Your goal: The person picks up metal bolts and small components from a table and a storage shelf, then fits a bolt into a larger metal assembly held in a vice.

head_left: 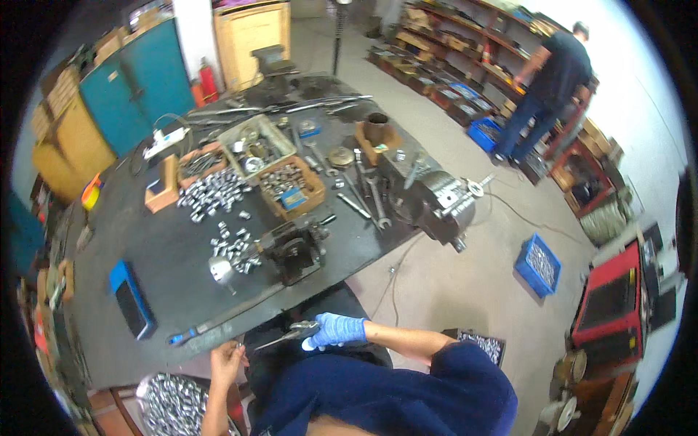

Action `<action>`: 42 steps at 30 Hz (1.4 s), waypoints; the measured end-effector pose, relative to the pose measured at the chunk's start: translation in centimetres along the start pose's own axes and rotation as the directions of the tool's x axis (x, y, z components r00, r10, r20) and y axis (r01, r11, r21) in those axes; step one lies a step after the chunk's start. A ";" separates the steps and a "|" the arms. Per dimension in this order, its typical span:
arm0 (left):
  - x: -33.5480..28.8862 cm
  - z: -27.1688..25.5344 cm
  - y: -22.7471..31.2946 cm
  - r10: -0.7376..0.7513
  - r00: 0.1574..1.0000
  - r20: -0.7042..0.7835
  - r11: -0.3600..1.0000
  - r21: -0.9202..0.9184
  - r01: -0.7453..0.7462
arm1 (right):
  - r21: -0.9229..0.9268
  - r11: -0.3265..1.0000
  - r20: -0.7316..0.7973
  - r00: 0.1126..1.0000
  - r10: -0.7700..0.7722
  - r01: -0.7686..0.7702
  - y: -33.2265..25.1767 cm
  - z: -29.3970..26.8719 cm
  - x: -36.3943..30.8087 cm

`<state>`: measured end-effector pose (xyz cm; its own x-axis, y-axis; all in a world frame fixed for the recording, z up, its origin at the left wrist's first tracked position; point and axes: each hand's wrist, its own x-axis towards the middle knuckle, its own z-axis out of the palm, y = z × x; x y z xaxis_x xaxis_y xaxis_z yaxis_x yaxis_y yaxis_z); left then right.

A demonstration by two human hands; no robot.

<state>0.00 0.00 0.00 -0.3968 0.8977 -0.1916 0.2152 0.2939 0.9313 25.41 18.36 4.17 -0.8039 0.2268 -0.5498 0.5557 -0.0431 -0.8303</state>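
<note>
My right hand (336, 330), in a blue knitted glove, is closed around a dark grey hand tool (299, 331) with a long thin shaft; its exact kind is unclear. The shaft points left toward my bare left hand (227, 362), whose fingertips are pinched together near its tip. Whatever sits in that pinch is too small to make out. Both hands are held just in front of the bench's near edge. Below my left forearm, a tub holds many small shiny metal parts (173, 407). A long file-like bar with a blue handle (183, 336) lies along the bench edge.
The dark workbench (182, 280) carries a small vise (294, 254), piled metal cylinders (214, 192), part boxes (293, 190), wrenches (376, 196) and a blue flat case (132, 299). A larger vise (436, 203) overhangs its right side. Blue bins (538, 265) stand on the floor. Another person (556, 80) stands by the shelves.
</note>
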 end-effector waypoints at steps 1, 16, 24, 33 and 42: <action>-0.6 0.0 1.5 -0.037 0.999 -0.025 0.999 0.026 0.038 | 0.004 1.000 0.009 1.000 -0.011 0.011 0.4 0.2 0.0; 4.0 -4.3 3.3 -0.010 0.988 -0.154 1.000 -0.023 0.007 | -0.051 0.998 -0.006 1.000 -0.025 0.025 6.5 1.5 6.6; 9.6 -6.8 4.4 0.232 0.950 -0.207 0.782 0.620 -0.057 | -0.247 0.969 -0.054 0.998 -0.038 0.024 7.1 0.3 5.8; 14.1 -6.4 3.1 0.328 0.931 -0.159 0.629 0.772 -0.090 | 0.095 0.995 -0.184 0.983 -0.008 0.026 7.2 -0.9 3.3; 15.8 -5.3 1.4 0.560 0.824 -0.085 0.478 0.846 -0.237 | 0.159 0.987 -0.164 0.986 0.006 0.021 5.3 0.0 2.4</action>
<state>-10.68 12.87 -0.12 -0.2825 0.8763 0.3902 0.9518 0.2053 0.2280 26.39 18.64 -1.55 -0.7551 0.3832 -0.5320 0.4980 -0.1925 -0.8455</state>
